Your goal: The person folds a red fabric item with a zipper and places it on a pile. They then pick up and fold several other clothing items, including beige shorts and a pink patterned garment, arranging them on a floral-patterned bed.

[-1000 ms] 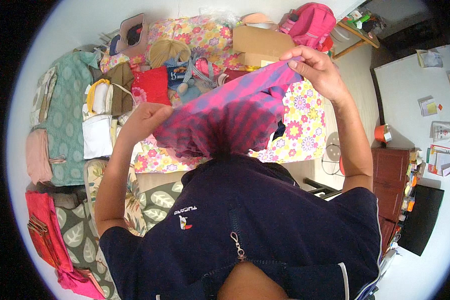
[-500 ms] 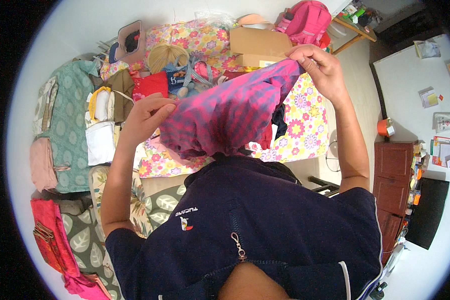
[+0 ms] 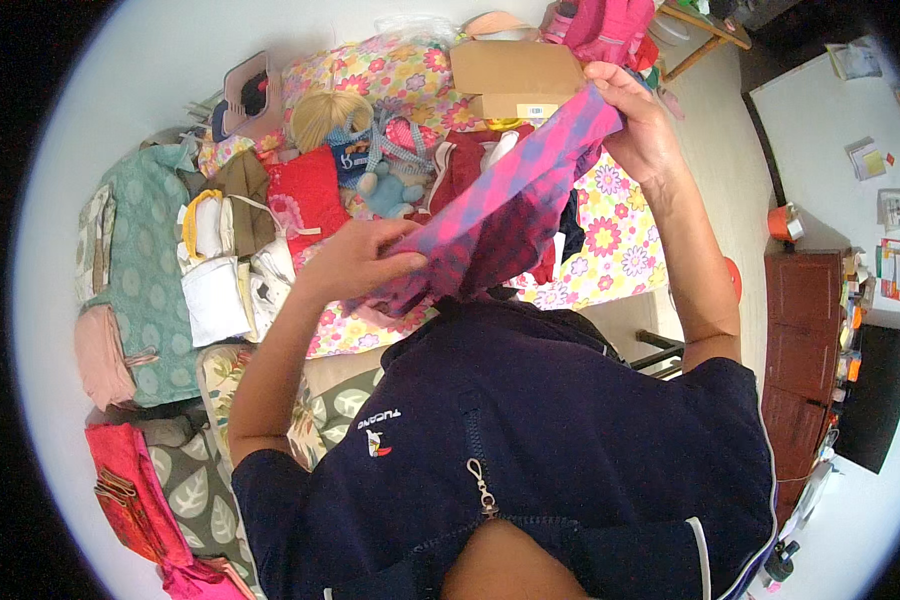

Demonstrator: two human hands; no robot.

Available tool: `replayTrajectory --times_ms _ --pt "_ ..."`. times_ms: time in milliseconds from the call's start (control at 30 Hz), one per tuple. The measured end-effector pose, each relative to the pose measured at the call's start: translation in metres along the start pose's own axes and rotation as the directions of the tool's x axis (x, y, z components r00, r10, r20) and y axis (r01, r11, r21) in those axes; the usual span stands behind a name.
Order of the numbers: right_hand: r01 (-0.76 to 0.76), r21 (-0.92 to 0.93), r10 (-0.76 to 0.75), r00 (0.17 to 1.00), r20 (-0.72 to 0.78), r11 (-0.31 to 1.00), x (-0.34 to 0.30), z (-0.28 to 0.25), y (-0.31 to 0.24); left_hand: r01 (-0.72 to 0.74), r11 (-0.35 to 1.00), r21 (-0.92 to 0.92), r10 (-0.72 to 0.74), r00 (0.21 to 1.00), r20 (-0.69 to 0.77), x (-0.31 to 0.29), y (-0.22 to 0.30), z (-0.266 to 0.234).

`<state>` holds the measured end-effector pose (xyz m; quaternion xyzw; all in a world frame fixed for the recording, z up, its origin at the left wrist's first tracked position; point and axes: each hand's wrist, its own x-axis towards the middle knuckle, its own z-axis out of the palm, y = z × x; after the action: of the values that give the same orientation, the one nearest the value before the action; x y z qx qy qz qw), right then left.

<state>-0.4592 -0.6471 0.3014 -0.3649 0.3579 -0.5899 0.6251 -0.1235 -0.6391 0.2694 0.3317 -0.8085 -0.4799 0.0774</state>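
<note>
A pink and purple-blue checked garment (image 3: 500,225) hangs slantwise in front of my chest, stretched between both hands; its exact kind I cannot tell. At its lower left end, my left hand (image 3: 362,262) is closed on the edge. Higher up and farther right, my right hand (image 3: 645,128) pinches the other corner between thumb and fingers. The lower folds drop toward my dark shirt, which hides part of them. Beneath and beyond it lies a flower-patterned bedspread (image 3: 630,235).
Past my left hand lie a red cloth (image 3: 306,195), a blue plush toy (image 3: 388,192) and a blond doll (image 3: 330,118). Folded white clothes (image 3: 215,300) sit at left. An open cardboard box (image 3: 515,72) and a pink backpack (image 3: 595,30) stand behind.
My left hand has moved right and slightly down. The right hand has risen a little, and the garment is now a narrower, steeper slanting strip.
</note>
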Motion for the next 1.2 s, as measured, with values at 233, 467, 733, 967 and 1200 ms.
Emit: replayTrajectory --times_ms 233,467,733,967,1200 --pt "-0.161 0.091 0.127 0.946 0.298 0.983 -0.007 0.056 0.012 -0.509 0.855 -0.103 0.451 0.826 -0.338 0.061 0.004 0.041" --pt "-0.067 0.064 0.052 0.975 0.214 0.996 0.006 0.034 0.018 -0.147 0.802 -0.580 0.103 0.989 -0.108 0.072 0.028 0.038" --pt "0.052 -0.770 -0.280 0.945 -0.167 0.636 -0.012 -0.008 0.075 -0.161 0.477 -0.864 -0.113 0.964 -0.242 0.071 0.027 0.059" --pt "-0.019 -0.319 -0.028 0.989 -0.143 0.948 -0.052 0.048 0.118 -0.329 0.850 -0.411 0.179 0.915 -0.362 0.085 0.010 0.092" --pt "-0.002 -0.132 -0.039 0.952 -0.305 0.991 -0.046 0.030 0.124 -0.327 0.934 -0.146 0.299 0.936 -0.185 0.064 0.024 0.072"
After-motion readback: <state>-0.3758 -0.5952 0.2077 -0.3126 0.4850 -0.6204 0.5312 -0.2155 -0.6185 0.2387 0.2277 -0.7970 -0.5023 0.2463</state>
